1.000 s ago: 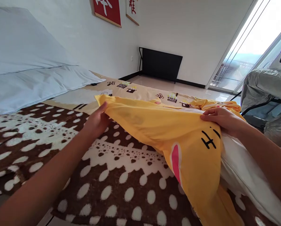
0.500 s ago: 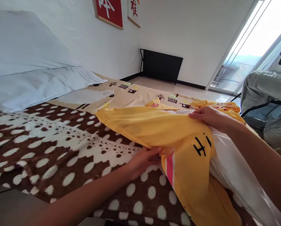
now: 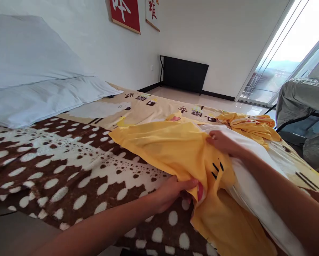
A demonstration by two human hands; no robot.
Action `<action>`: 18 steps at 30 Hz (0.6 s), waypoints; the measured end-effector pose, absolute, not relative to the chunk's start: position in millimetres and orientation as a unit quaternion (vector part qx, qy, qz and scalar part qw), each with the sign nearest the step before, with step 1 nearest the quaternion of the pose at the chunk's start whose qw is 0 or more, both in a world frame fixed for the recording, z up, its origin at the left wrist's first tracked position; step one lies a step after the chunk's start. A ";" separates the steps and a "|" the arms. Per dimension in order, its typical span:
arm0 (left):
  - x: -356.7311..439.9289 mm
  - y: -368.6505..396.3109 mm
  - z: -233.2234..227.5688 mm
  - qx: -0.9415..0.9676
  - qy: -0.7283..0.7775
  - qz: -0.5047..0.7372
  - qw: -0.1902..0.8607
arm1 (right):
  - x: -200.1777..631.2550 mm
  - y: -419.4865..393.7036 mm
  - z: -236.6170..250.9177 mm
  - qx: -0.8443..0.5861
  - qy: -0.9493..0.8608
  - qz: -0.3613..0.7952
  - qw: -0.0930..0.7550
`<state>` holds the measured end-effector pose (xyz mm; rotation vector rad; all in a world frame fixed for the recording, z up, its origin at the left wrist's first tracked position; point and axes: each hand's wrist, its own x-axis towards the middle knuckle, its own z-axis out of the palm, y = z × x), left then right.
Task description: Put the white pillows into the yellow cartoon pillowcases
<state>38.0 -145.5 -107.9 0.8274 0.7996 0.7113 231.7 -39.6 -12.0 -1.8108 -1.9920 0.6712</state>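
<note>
A yellow pillowcase with black lettering and a pink-and-white patch lies spread across the bed. My left hand pinches its near edge, thumb on top and the other fingers tucked partly out of sight beneath. Farther off, my right hand grips a fold of the same pillowcase, fingers curled over the cloth. Beside and under the yellow fabric is a white pillow, partly covered by it and by my right forearm. How much of the pillow is inside the case cannot be seen.
A brown blanket with white spots and a beige patterned sheet cover the bed. White pillows lean at the left. Another crumpled yellow cloth lies at the far right, near a covered chair. A black panel leans on the wall.
Both hands have shifted on the pillowcase: my left slightly right, my right slightly down and left. The cloth between them is bunched, creasing the lettering, and more of the white pillow shows.
</note>
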 end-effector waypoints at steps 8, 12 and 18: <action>23.4 -111.3 -120.4 0.313 0.419 0.366 0.769 | 264.3 -42.0 -22.4 -0.640 -0.470 0.452 0.407; 25.9 -88.2 -106.3 0.227 0.415 0.488 0.733 | 252.6 -46.9 -37.7 -0.640 -0.536 0.446 0.323; 22.7 -64.0 -50.8 0.251 0.402 0.599 0.645 | 248.2 -49.9 -30.5 -0.632 -0.565 0.420 0.322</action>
